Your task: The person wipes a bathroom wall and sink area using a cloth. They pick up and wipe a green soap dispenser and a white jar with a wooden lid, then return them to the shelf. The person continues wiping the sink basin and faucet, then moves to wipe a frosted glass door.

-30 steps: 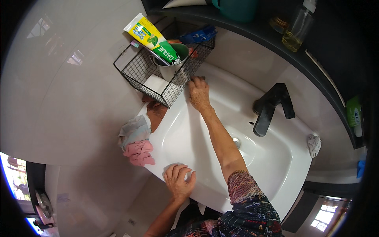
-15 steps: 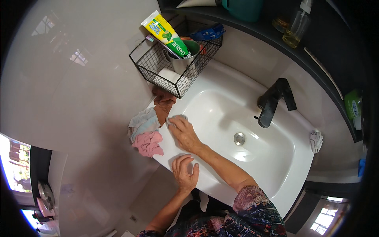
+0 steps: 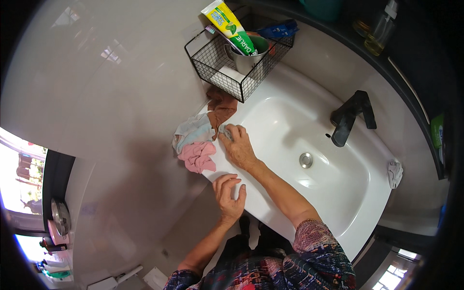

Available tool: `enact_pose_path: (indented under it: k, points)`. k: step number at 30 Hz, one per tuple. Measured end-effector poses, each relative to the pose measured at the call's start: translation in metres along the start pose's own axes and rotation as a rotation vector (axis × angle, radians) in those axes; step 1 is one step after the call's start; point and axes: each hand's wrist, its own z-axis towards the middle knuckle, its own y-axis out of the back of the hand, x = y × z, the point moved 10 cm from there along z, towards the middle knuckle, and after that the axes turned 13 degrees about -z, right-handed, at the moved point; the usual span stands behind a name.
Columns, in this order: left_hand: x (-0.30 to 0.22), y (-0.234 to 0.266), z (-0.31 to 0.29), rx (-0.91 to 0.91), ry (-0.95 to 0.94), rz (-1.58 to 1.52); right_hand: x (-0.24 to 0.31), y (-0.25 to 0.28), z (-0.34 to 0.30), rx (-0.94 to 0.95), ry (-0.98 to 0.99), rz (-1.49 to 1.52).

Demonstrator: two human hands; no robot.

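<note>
At the left rim of the white sink (image 3: 333,232), the fingers of my right hand (image 3: 240,149) are closed on a bunched light grey cloth (image 3: 223,130). Most of that cloth is hidden under the fingers. Nearer to me, my left hand (image 3: 229,197) hovers by the front left corner with fingers apart and bent, holding nothing. Against the wall beside my right hand lie a brown cloth (image 3: 222,107), a pale blue-white cloth (image 3: 194,132) and a pink cloth (image 3: 198,157). The pink one overhangs the rim.
A black wire basket (image 3: 212,63) above the back left rim holds a metal mug (image 3: 245,63), toothpaste tube (image 3: 229,28) and toothbrush. The black faucet (image 3: 352,117) rises behind the drain (image 3: 306,160). A crumpled white cloth (image 3: 395,174) lies at the right rim. Above runs a dark shelf (image 3: 415,72).
The whole view has shifted, so the sink and basket appear further right and higher. My right hand has slid slightly toward the back along the rim with the grey cloth. My left hand stays open.
</note>
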Motion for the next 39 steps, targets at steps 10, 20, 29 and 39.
enact_pose_path:
  k: [10,20,29,39]
  points:
    - [0.048,0.059,0.045,-0.086,0.018,0.394,0.068,0.039,-0.065,0.179,0.215,0.097]
    - [0.086,0.061,0.078,-0.048,-0.003,0.609,0.056,0.02,-0.029,0.054,0.08,0.046]
    - [0.116,0.081,0.098,-0.187,0.053,0.396,0.09,0.034,-0.056,0.126,0.243,0.008]
    - [0.093,0.08,0.108,-0.209,-0.053,-0.013,0.082,0.035,-0.057,0.155,0.164,0.102]
